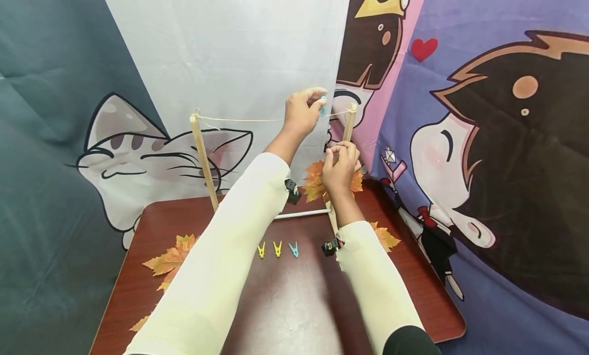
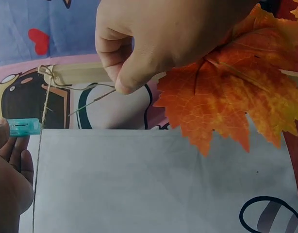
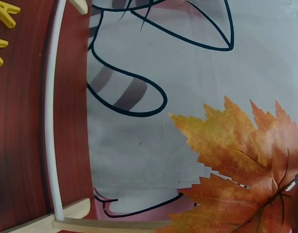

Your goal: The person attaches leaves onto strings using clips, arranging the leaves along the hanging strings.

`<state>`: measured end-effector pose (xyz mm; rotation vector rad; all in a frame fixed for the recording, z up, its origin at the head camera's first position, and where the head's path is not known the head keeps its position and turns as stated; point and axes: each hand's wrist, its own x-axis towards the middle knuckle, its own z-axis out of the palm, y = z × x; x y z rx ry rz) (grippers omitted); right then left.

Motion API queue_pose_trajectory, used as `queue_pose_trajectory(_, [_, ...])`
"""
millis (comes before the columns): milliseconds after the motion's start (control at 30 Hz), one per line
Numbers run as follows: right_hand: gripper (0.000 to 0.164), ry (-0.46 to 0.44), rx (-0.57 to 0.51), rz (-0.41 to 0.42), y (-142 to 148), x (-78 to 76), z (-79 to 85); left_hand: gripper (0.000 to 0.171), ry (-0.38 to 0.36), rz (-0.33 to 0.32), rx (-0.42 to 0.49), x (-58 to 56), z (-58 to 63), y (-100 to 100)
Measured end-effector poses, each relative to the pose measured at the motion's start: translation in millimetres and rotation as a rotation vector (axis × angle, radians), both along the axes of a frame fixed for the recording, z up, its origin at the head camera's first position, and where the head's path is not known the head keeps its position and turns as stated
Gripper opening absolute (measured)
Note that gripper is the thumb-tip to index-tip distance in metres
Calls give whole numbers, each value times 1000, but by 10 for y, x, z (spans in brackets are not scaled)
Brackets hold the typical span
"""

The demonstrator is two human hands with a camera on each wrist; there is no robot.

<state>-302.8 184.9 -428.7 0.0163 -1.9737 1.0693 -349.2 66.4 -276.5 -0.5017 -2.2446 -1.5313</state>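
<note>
My left hand (image 1: 301, 112) pinches a teal clothespin (image 2: 24, 127) beside the taut string (image 1: 248, 120). In the left wrist view the clothespin's tip meets the string; whether it grips it I cannot tell. Lower, near the right wooden post (image 1: 349, 124), is my right hand (image 1: 341, 167). Its thumb and finger pinch a thin loose cord (image 2: 91, 100) near the string's knot at the post top. An orange maple leaf (image 2: 231, 92) shows right beside that hand; whether the hand holds it is hidden.
Two yellow clothespins (image 1: 277, 249) and a blue clothespin (image 1: 293, 249) lie on the brown table (image 1: 285, 304). A left post (image 1: 205, 160) carries the string's other end. A white rod (image 3: 51, 121) runs low between the posts. More maple leaves (image 1: 170, 258) lie along the table's sides.
</note>
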Motion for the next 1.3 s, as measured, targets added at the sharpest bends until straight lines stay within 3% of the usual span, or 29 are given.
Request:
queue_pose_trajectory(633, [16,-17,-78,-32,-93,-152,22,25,-8,-12,-88,21,-95,34])
queue_pose_trajectory(1300, [17,-43,-153,-19,-132,-164,97,27,-60,5,-81,43,-107,93])
